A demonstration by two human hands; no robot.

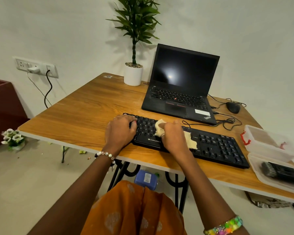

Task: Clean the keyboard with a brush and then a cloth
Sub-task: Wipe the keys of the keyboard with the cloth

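A black keyboard (pixel 215 146) lies slanted along the front of the wooden table (pixel 85 109). My left hand (pixel 120 131) rests on the keyboard's left end, fingers curled over its edge. My right hand (pixel 173 136) lies on the middle keys and holds a cream cloth (pixel 191 140) down on them; cloth sticks out past my fingers on both sides. A black brush (pixel 282 172) lies in a clear tray (pixel 261 177) at the right front corner.
An open black laptop (pixel 182 89) stands behind the keyboard, with a mouse (pixel 233 107) and loose cables to its right. A white potted plant (pixel 133 74) is at the back. A clear lidded box (pixel 265 143) sits beside the tray.
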